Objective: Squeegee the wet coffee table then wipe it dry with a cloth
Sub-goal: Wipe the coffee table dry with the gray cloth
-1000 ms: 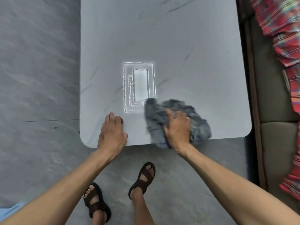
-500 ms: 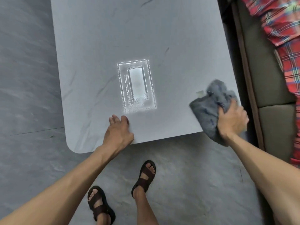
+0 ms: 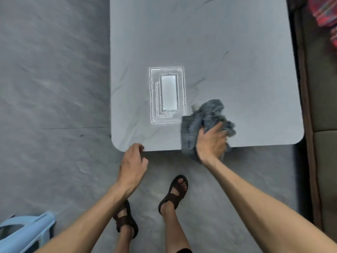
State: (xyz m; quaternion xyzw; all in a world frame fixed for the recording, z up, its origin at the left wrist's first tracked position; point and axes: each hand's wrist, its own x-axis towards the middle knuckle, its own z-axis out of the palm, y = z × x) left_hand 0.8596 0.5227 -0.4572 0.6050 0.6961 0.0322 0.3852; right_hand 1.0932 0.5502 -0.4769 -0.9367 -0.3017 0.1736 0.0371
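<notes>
The table (image 3: 200,42) is big and pale grey, with thin dark lines in its top. A bright shape like a box (image 3: 168,94) shines near the middle of the near half. The cloth (image 3: 206,117) is grey and all bunched up. It lies on the table just to the right of the bright shape, close to the near edge, and a bit of it hangs down over that edge. The right hand (image 3: 211,143) grips the cloth from the near side, with its fingers curled into the folds. The left hand (image 3: 132,165) holds nothing. Its fingers are loosely bent, and the tips are right at the near edge by the round left corner; I cannot tell if they touch it. Two feet in brown sandals (image 3: 177,192) stand on the grey floor (image 3: 54,88) below the hands. A light blue stool (image 3: 23,234) shows at the bottom left. A sofa (image 3: 322,88) runs along the right side of the table, with a red checked blanket (image 3: 326,13) on it at the top.
</notes>
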